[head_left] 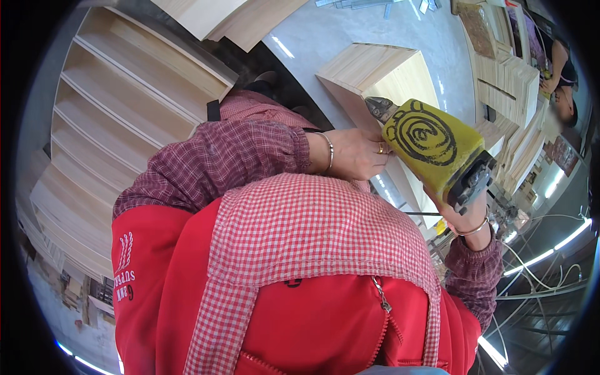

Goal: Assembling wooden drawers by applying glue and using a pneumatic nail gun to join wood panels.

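Observation:
My right hand [465, 215] is wrapped round a yellow nail gun [431, 140] with a black spiral drawn on its body. Its grey metal nose points up and left, and its black end sits just above my wrist. The gun's body hides most of my right fingers. My left hand [356, 155] is closed, fingers bent, close beside the gun below its nose. Whatever those fingers hold is hidden. Just beyond both hands stands a pale wooden box [350, 65], one side panel reaching down toward my left fingers.
Pale wooden drawer-like frames [119, 94] are stacked on my left. More wooden boards [509, 87] are piled at the far right, where another person [556, 75] is at work. A wooden piece [212, 19] lies at the top. Air hoses or cables [531, 275] hang at right.

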Motion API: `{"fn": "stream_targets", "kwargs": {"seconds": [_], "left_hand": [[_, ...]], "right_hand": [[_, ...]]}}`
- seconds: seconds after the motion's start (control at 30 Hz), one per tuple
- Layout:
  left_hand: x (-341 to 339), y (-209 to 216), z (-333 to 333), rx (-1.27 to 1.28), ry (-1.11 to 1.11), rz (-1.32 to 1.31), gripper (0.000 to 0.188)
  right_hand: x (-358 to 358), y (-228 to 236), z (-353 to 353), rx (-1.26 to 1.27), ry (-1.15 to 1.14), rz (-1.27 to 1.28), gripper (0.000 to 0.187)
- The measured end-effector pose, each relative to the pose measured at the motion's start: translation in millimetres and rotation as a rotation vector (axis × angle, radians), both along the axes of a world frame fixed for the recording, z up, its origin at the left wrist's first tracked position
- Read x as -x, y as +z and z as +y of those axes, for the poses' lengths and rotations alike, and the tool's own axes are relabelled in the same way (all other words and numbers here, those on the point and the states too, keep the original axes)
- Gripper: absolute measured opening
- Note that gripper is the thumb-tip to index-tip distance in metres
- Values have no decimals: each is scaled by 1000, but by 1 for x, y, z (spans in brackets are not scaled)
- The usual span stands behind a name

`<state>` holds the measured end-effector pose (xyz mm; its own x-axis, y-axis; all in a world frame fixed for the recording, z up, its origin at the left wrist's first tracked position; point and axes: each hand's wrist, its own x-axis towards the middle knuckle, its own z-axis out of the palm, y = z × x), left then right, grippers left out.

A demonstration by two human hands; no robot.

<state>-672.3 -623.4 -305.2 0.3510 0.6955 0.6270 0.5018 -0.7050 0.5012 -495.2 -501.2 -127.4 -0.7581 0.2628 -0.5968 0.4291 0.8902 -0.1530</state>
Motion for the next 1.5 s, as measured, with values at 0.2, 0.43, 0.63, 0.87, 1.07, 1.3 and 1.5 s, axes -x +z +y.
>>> {"fn": "stream_targets", "kwargs": {"seconds": [0.2,0.43,0.63,0.87,1.07,1.3,1.5], "left_hand": [[26,22,-6,-98,182,22,10],[36,78,25,50,377,169,25],[-40,134,130,392,377,368,72],[-246,175,271,486,419,543,98],[-400,216,381,485,347,668,101],[-420,253,409,438,353,687,99],[-387,331,410,370,516,442,92]], "right_hand": [[-26,21,2,388,-1022,410,29],[-33,85,31,-173,-1338,350,39],[-214,94,163,-447,-1248,457,28],[-510,54,295,-559,-1304,356,33],[-720,-14,377,-507,-1298,282,31],[-751,-70,425,-546,-1296,92,37],[-755,-96,442,-559,-1428,173,44]]}}
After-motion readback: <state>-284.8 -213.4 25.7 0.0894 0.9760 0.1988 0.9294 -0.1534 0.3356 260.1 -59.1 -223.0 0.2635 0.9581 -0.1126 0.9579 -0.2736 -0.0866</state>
